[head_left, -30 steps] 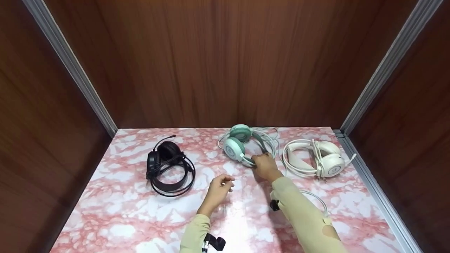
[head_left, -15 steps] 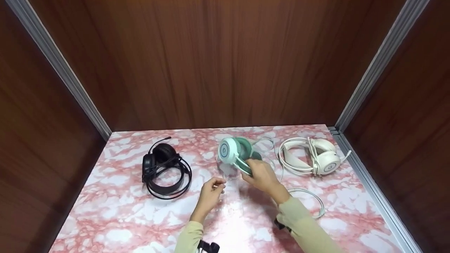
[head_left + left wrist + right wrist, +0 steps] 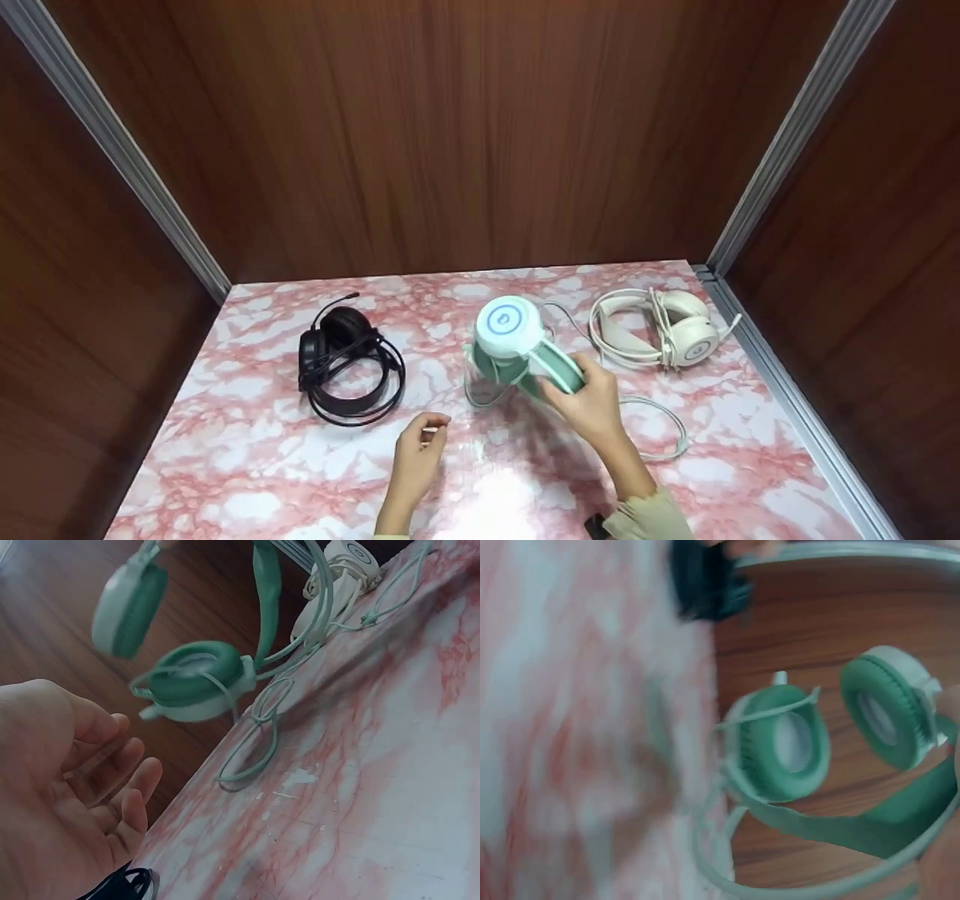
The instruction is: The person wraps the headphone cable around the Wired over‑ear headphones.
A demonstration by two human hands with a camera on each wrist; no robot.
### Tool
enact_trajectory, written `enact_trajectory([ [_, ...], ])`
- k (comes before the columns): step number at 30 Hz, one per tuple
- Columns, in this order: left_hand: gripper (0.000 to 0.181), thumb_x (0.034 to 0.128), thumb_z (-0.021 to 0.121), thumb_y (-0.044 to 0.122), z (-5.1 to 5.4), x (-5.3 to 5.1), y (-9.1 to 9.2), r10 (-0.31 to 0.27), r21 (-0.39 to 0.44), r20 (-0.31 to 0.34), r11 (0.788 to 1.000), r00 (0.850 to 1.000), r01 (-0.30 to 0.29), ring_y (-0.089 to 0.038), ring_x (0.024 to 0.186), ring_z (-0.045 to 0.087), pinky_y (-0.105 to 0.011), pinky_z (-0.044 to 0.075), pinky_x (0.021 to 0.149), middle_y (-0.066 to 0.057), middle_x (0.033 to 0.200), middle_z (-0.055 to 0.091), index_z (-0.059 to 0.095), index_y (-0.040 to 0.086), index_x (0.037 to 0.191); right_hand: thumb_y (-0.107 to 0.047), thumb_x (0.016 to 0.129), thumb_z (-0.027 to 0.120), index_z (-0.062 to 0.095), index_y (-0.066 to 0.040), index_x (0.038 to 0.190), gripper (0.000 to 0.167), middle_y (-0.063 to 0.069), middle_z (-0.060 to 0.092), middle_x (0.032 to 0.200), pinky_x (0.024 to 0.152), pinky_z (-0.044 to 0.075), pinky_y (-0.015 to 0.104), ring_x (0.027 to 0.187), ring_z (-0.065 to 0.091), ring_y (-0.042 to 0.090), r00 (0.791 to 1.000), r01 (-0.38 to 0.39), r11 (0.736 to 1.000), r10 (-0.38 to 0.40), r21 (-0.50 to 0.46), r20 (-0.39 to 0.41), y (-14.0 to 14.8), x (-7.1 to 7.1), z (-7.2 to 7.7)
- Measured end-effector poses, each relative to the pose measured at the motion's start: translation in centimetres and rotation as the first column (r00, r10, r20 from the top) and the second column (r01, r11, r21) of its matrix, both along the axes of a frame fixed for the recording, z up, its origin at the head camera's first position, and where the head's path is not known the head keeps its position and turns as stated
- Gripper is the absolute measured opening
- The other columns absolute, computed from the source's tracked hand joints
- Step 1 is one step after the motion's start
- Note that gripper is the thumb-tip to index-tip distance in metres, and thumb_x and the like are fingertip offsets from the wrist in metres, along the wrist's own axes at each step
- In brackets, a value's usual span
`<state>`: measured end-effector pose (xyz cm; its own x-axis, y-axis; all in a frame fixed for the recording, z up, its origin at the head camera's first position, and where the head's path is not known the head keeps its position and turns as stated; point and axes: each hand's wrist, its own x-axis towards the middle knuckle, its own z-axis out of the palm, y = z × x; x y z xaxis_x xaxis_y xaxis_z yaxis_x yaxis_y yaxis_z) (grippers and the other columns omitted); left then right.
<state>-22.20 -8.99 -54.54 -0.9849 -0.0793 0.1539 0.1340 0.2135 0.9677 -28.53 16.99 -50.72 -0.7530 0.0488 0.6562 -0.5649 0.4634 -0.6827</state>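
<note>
My right hand point(image 3: 596, 405) grips the headband of a mint-green headset point(image 3: 510, 326), which is tilted and raised above the table. In the left wrist view both padded ear cups of the headset point(image 3: 196, 675) show, with a thin cable hanging in loops below. In the right wrist view the green headband point(image 3: 832, 832) runs to the right edge, where only part of the hand is visible. To the left of the headset, my left hand point(image 3: 416, 457) hovers with loosely curled fingers and holds nothing.
On the left of the marbled table point(image 3: 247, 457) lies a black headset point(image 3: 313, 356) with its cable bundled. A white headset point(image 3: 694, 341) lies at the right, its cable wrapped round it. A pale green cable loop point(image 3: 684, 433) rests nearer. Wooden panels point(image 3: 450, 150) enclose the table.
My right hand has lifted the mint-green headset off the table and drawn it nearer, turning one ear cup upward. My left hand has moved back and to the left.
</note>
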Motion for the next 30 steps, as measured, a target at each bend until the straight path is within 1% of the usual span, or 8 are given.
enact_trajectory([
  [3, 0.015, 0.0924, 0.057, -0.004, -1.8, -0.8, -0.1, 0.036, -0.003, -0.033, 0.999, 0.999, -0.036, -0.024, 0.085, 0.06, -0.029, 0.049, 0.072, -0.012, 0.106, 0.06, 0.064, -0.001, 0.104, 0.009, 0.068, 0.074, 0.065, -0.004, 0.095, 0.031, 0.0, 0.058, 0.071, 0.054, 0.041, 0.024, 0.062, 0.049, 0.012, 0.979, -0.058, 0.986, 0.086, -0.157, 0.184, 0.2, 1.4, 1.7],
  [7, 0.017, 0.0908, 0.058, -0.003, -2.8, -1.4, -0.2, 0.075, -0.008, -0.076, 0.997, 0.994, -0.076, -0.025, 0.09, 0.06, -0.029, 0.048, 0.073, -0.01, 0.11, 0.056, 0.065, 0.003, 0.106, 0.017, 0.074, 0.062, 0.061, 0.004, 0.109, 0.037, 0.011, 0.058, 0.079, 0.061, 0.046, 0.024, 0.07, 0.052, 0.013, 0.944, -0.145, 0.948, 0.218, -0.282, 0.246, 0.4, 3.3, 4.2],
  [14, 0.017, 0.0919, 0.057, -0.002, -3.2, -1.3, -0.6, 0.071, 0.01, -0.045, 0.997, 0.996, -0.071, -0.028, 0.09, 0.059, -0.032, 0.048, 0.077, -0.008, 0.108, 0.059, 0.065, 0.006, 0.104, 0.008, 0.078, 0.066, 0.065, 0.0, 0.112, 0.035, 0.009, 0.064, 0.087, 0.068, 0.045, 0.023, 0.075, 0.056, 0.016, 0.971, 0.002, 0.989, 0.034, -0.148, 0.238, 1.4, 4.0, 5.5],
  [17, 0.016, 0.093, 0.056, -0.001, -3.5, -1.2, -0.7, 0.054, 0.034, -0.027, 0.998, 0.998, -0.053, -0.03, 0.091, 0.059, -0.031, 0.048, 0.077, -0.01, 0.108, 0.06, 0.064, 0.003, 0.106, 0.012, 0.076, 0.066, 0.061, -0.004, 0.118, 0.045, 0.011, 0.061, 0.088, 0.061, 0.046, 0.024, 0.072, 0.054, 0.018, 0.93, -0.065, 0.964, 0.152, -0.258, 0.334, 2.0, 3.6, 5.3],
  [20, 0.016, 0.0932, 0.056, -0.002, -3.7, -1.1, -0.8, 0.049, 0.062, -0.012, 0.997, 0.999, -0.048, -0.031, 0.09, 0.059, -0.029, 0.049, 0.075, -0.012, 0.109, 0.06, 0.064, 0.0, 0.107, 0.021, 0.071, 0.058, 0.05, -0.004, 0.128, 0.063, 0.016, 0.056, 0.096, 0.059, 0.045, 0.024, 0.075, 0.052, 0.02, 0.864, -0.241, 0.902, 0.367, -0.357, 0.345, 2.1, 3.7, 5.5],
  [23, 0.017, 0.0927, 0.055, -0.004, -3.0, -0.7, -0.8, 0.042, 0.085, -0.002, 0.996, 0.999, -0.042, -0.031, 0.088, 0.06, -0.028, 0.049, 0.072, -0.016, 0.109, 0.06, 0.063, -0.002, 0.108, 0.025, 0.07, 0.055, 0.041, -0.002, 0.135, 0.071, 0.02, 0.056, 0.106, 0.065, 0.047, 0.027, 0.082, 0.053, 0.024, 0.819, -0.413, 0.852, 0.502, -0.32, 0.278, 2.1, 3.7, 5.4],
  [26, 0.017, 0.0918, 0.055, -0.006, -1.5, 0.0, -0.8, 0.039, 0.101, -0.004, 0.994, 0.999, -0.038, -0.03, 0.086, 0.06, -0.027, 0.049, 0.071, -0.02, 0.108, 0.059, 0.062, -0.006, 0.107, 0.021, 0.078, 0.061, 0.037, -0.001, 0.138, 0.068, 0.02, 0.059, 0.11, 0.072, 0.052, 0.031, 0.091, 0.059, 0.027, 0.833, -0.467, 0.856, 0.51, -0.221, 0.216, 2.0, 3.5, 4.8],
  [30, 0.016, 0.0914, 0.055, -0.007, 0.1, 0.7, -0.8, 0.044, 0.091, -0.004, 0.995, 0.999, -0.043, -0.027, 0.085, 0.06, -0.027, 0.049, 0.073, -0.022, 0.107, 0.059, 0.062, -0.008, 0.106, 0.013, 0.084, 0.066, 0.033, -0.001, 0.138, 0.065, 0.021, 0.058, 0.12, 0.077, 0.054, 0.034, 0.102, 0.06, 0.027, 0.85, -0.421, 0.871, 0.476, -0.253, 0.226, 2.3, 2.9, 4.1],
])
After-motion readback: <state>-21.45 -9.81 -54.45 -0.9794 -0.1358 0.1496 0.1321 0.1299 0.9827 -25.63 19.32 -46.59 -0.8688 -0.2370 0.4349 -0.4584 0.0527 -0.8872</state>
